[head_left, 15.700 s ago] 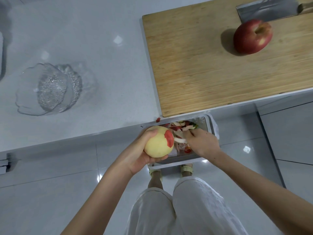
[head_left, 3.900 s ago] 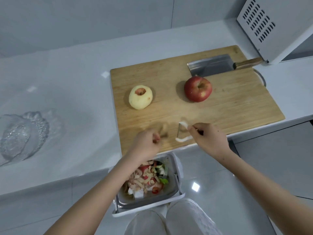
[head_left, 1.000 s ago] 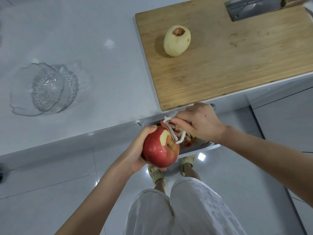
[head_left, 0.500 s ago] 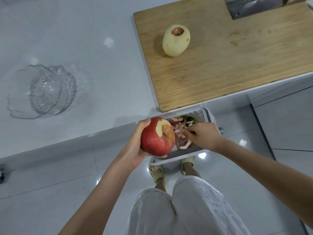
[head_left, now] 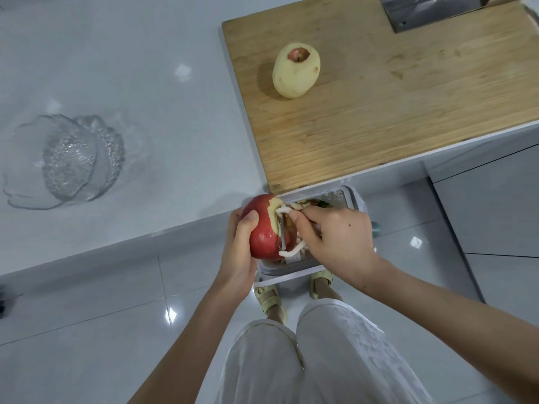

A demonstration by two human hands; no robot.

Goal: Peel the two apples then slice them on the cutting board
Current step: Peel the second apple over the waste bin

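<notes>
Gripping a red apple [head_left: 264,234] just below the middle of the frame, the person's left hand [head_left: 237,252] curls round the fruit's left side, its thumb lying across the red skin. The right hand [head_left: 338,240], just right of it, pinches a white peeler [head_left: 283,231] between bent fingers and thumb, and the metal blade lies against the apple's right face. A pale strip near the top of this apple is already bare of skin, while the rest is red. Both hands hover over a small white bin [head_left: 291,272] that stands on the floor against the counter's edge, with scraps of peel showing inside it. A peeled apple [head_left: 296,72], yellowish with a red patch round its stem hollow, sits on the wooden cutting board [head_left: 379,112] in the upper right of the frame, near the board's left edge. A broad knife [head_left: 423,11] lies at the board's top edge, partly cut off by the frame. A clear glass bowl [head_left: 64,161] rests on the white counter [head_left: 145,83] at the left, well apart from the board. White trousers [head_left: 320,360] and pale sandals [head_left: 271,298] fill the lower centre.
</notes>
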